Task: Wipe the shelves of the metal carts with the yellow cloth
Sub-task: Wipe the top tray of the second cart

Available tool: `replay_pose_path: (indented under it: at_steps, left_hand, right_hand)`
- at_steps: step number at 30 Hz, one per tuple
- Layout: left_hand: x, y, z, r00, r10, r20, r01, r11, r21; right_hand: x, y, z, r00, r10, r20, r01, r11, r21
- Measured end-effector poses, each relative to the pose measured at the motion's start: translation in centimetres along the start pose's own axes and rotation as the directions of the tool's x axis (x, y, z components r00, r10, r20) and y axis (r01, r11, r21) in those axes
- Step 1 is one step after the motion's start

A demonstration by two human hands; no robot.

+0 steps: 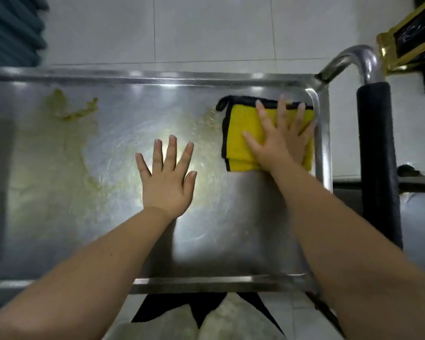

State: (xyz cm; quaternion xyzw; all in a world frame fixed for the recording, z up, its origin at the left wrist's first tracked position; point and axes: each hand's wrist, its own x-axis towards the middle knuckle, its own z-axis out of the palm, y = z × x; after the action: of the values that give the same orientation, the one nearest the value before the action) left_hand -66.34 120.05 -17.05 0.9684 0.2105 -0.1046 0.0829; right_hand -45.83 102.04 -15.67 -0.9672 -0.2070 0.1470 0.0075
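A: Right hand first. What's it doing?

Me: My right hand (277, 141) is flat on the yellow cloth (241, 133), fingers straight and spread wide, palm pressing down. Nothing is curled round it, it's pure pressure.

A: And where does the cloth sit?

Me: Right of centre in the frame. It's folded into a pad with a black edge, in the far right corner of the cart shelf (231, 241), its right side up against the raised rim (323, 143).

A: Left hand?

Me: My left hand (167, 177) is at centre frame, also open, with fingers fanned and palm down on the bare steel, well apart from the cloth. A bright glare sits just beside it.

A: What's around them?

Me: A yellow-green smear (69, 106) spreads over the left half of the shelf, thickest at upper left, and a fainter film reaches the cloth's left edge. At the right, the cart's bent steel tube (353, 57) runs down into a black foam grip (375, 155). Past the far rim there are pale floor tiles (206, 28). In the upper left corner is a ribbed dark-blue thing (12, 28). In the upper right corner is a black-and-gold object (407, 38) I can't make out.
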Motion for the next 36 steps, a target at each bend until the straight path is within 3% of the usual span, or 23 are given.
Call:
replay_pose_path:
  at_steps: [4,8,12,16,18,20,23,26,28,36]
  left_hand:
    - [1.0,0.1,-0.1,1.000,-0.015,-0.007,0.015,1.000,0.006]
    - [1.3,0.2,-0.2,1.000,-0.030,-0.006,0.030,1.000,-0.001]
    - [1.4,0.3,-0.3,1.000,-0.028,-0.011,0.028,0.999,-0.016]
    - [1.3,0.3,-0.4,1.000,-0.026,-0.012,0.026,0.999,-0.039]
    - [1.3,0.2,-0.3,1.000,-0.018,-0.018,0.017,0.999,-0.049]
    - [1.3,0.2,-0.2,1.000,-0.010,-0.025,0.009,0.999,-0.038]
    - [1.6,0.2,-0.1,0.999,0.004,-0.032,-0.004,1.000,-0.026]
    - [1.8,0.2,0.0,1.000,0.002,-0.027,-0.003,1.000,-0.018]
    - [1.6,0.2,-0.2,1.000,-0.003,-0.022,0.003,1.000,-0.020]
    - [1.3,0.3,-1.8,0.998,0.014,0.059,-0.010,0.997,-0.075]
  right_hand:
    - [7.0,-1.1,-1.5,0.999,-0.018,-0.029,0.017,0.998,-0.052]
    - [5.7,-1.1,-1.3,0.998,-0.051,-0.036,0.049,0.998,-0.047]
    - [-2.9,0.8,0.5,0.999,-0.039,0.031,0.038,0.999,0.034]
    - [-16.8,3.5,3.2,0.993,0.006,0.117,-0.008,1.000,0.022]
    - [-19.5,4.4,3.6,0.986,0.011,0.167,-0.015,1.000,0.021]
    - [-16.3,4.3,3.0,0.990,-0.022,0.136,0.022,1.000,0.004]
    - [-4.5,2.6,0.6,0.998,-0.061,0.018,0.062,0.998,-0.034]
    - [5.9,-0.8,-1.7,1.000,-0.008,-0.024,0.008,0.999,-0.035]
    - [6.9,-2.8,-1.6,0.999,0.010,-0.032,-0.011,1.000,-0.023]
    - [-17.9,-3.4,4.8,0.995,-0.075,0.072,0.076,0.997,-0.003]
